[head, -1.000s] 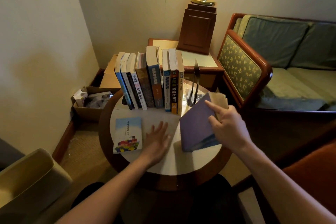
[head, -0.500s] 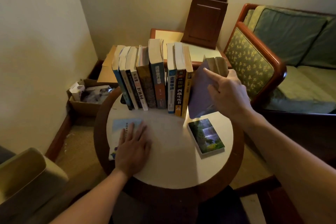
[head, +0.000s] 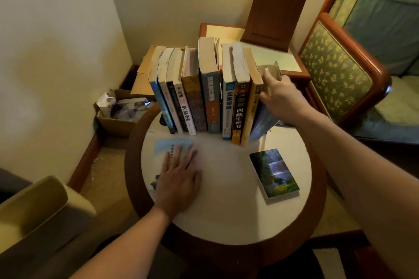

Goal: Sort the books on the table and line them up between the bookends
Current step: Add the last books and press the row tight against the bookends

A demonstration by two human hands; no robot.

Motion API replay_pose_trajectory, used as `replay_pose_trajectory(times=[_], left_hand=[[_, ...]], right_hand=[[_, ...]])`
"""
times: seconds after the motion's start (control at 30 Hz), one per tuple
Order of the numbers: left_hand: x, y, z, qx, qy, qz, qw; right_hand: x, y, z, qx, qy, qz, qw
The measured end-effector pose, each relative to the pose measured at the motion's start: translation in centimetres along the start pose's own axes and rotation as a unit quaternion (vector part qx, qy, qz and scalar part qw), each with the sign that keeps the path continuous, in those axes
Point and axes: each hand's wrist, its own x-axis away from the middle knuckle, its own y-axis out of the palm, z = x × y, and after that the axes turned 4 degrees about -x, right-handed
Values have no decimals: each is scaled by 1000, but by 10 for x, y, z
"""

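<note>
Several books (head: 208,93) stand upright in a row at the back of the round white table (head: 226,206). My right hand (head: 281,97) grips a purple book (head: 263,120) near its top and holds it upright against the right end of the row. My left hand (head: 179,176) rests flat, fingers spread, on a light blue book (head: 165,146) lying at the table's left. A green book with a waterfall cover (head: 273,172) lies flat at the right. The left bookend (head: 163,121) shows only as a dark foot; the right bookend is hidden.
A wooden side table (head: 292,63) with a lamp base (head: 278,9) stands behind. A cardboard box of papers (head: 118,111) sits on the floor at left. An armchair (head: 347,70) is to the right, a padded seat (head: 34,215) at lower left.
My right hand lifted the purple book off the table, stood it up and moved it against the row's right end, uncovering the green book. My left hand slid left onto the light blue book.
</note>
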Motion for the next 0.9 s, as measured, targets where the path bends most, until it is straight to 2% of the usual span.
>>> replay_pose_trajectory(times=[0.07, 0.13, 0.2, 0.63, 0.73, 0.9], left_hand=[[0, -1, 1, 5, -1, 2, 1000], [0, -2, 1, 10, -3, 6, 1000], [-1, -2, 0, 12, -3, 8, 1000], [1, -2, 0, 11, 0, 2, 1000], [2, -2, 0, 15, 0, 9, 1000], [5, -5, 5, 34, -50, 15, 998]], right_hand=[[-3, 12, 7, -65, -1, -37, 997], [1, 20, 9, -155, 1, -39, 987], [5, 24, 7, -200, 4, -34, 979], [23, 34, 5, -249, 0, -2, 968], [40, 40, 9, -223, -19, 6, 975], [77, 52, 19, -214, -28, 9, 977]])
